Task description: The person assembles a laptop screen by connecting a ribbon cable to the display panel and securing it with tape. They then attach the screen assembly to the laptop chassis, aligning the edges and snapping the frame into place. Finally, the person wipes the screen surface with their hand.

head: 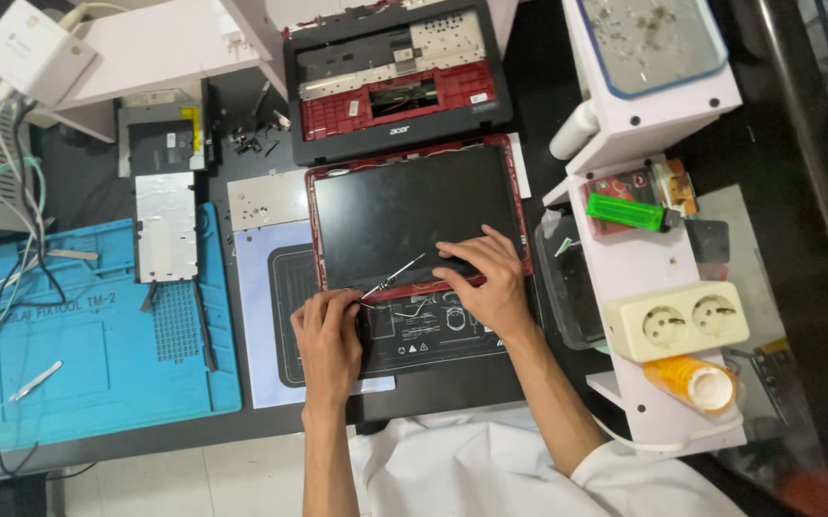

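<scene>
Your left hand (pixel 328 335) pinches a thin metal tool (pixel 393 276) at the lower edge of the red-framed laptop screen (pixel 414 215); your right hand (pixel 486 278) presses flat there. That panel looks light but fragile, so hold its frame only.

light: bright, even, from overhead | shadows: soft, short, under the left hand (pixel 329 337) and right hand (pixel 487 280) | glare: faint sheen on the dark laptop screen (pixel 414 213) | focus: sharp at centre | edges: right side dim, bottom-right corner blurred, mild wide-angle bending
</scene>
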